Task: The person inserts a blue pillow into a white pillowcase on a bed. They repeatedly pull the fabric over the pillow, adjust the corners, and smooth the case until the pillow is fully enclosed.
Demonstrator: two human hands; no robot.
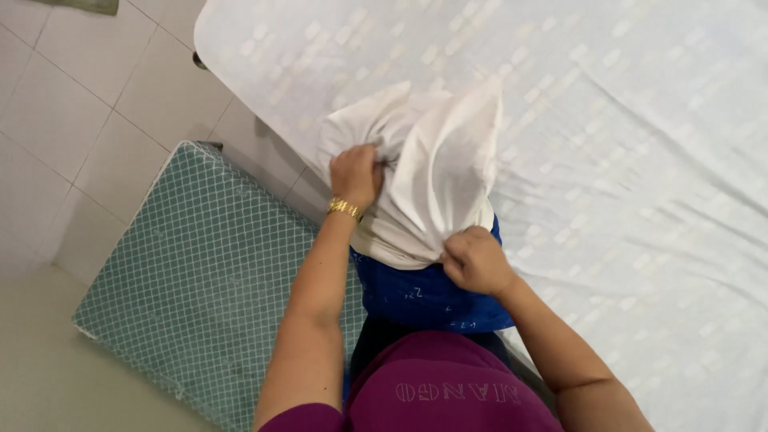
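I saw my left hand bunching the white pillowcase high up while my right hand gripped its lower edge over a blue cushion, probably a pillow, at the edge of the white-sheeted bed.

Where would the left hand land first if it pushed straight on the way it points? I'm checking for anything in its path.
Likely only more of the white cover that the left hand grips, then the bed sheet beyond.
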